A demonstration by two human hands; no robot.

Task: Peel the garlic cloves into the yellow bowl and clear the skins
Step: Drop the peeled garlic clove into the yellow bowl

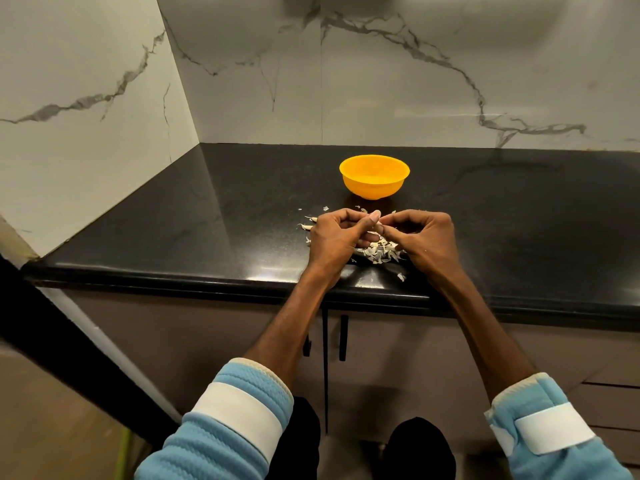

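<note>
Black stone counter (pixel 214 209) is carrying the whole job, running into a corner of grey-veined marble wall (pixel 415 81). At its front, the left hand (pixel 334 237) and right hand (pixel 420 237) are meeting fingertip to fingertip. Both grips are curling tightly inward and pinching something small between them, which I am judging to be a garlic clove. The fingers are hiding it almost entirely. Directly beneath the hands a heap of garlic skins (pixel 381 252) is lying on the counter, with loose flakes straying toward the yellow bowl (pixel 374 176) and one flake (pixel 401 277) sitting near the counter's front edge. The bowl is standing upright just beyond the hands, apart from them and from the heap. Its inside is showing a paler patch, and I cannot tell whether that is peeled cloves or only light on the plastic. The main risk is the clove slipping out of such a fingertip pinch and dropping into the skins, where it would be hard to find. Papery skins are also likely to cling to fingers and ride along into the bowl when the clove is dropped in. A careless sweep of a wrist could be pushing flakes over the front edge, down past the cabinet doors (pixel 381 358). Blue sleeves (pixel 242 410) are staying well back from the work.
</note>
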